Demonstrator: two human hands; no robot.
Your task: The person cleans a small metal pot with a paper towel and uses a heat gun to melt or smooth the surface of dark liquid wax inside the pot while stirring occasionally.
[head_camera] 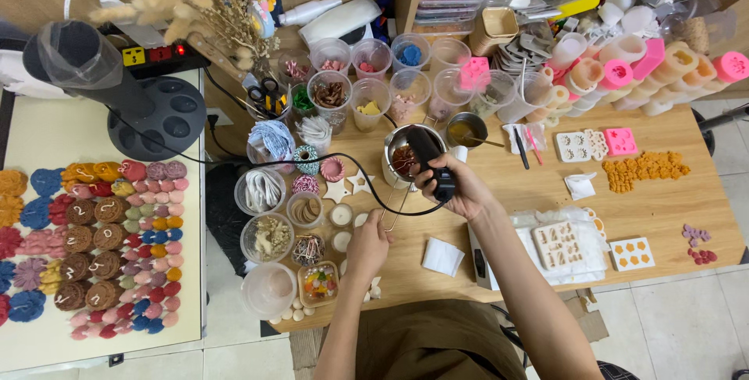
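Heat gun aimed into the metal pot on the table.

The right hand (462, 186) is clenched around the black heat gun (431, 160), whose nozzle points into the metal pot (400, 158) at the middle of the wooden table (530, 193). The left hand (367, 246) grips the pot's wire handle (390, 212), just in front of the pot. A white napkin (442, 257) lies in front of the pot, right of the left hand.

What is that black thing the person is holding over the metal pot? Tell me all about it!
The black handheld tool looks like plastic, with a fat barrel and a slimmer handle. The right hand grips the handle, tilting the barrel down over the round silver metal pot. A thin black cord trails from it leftward across the wooden table.
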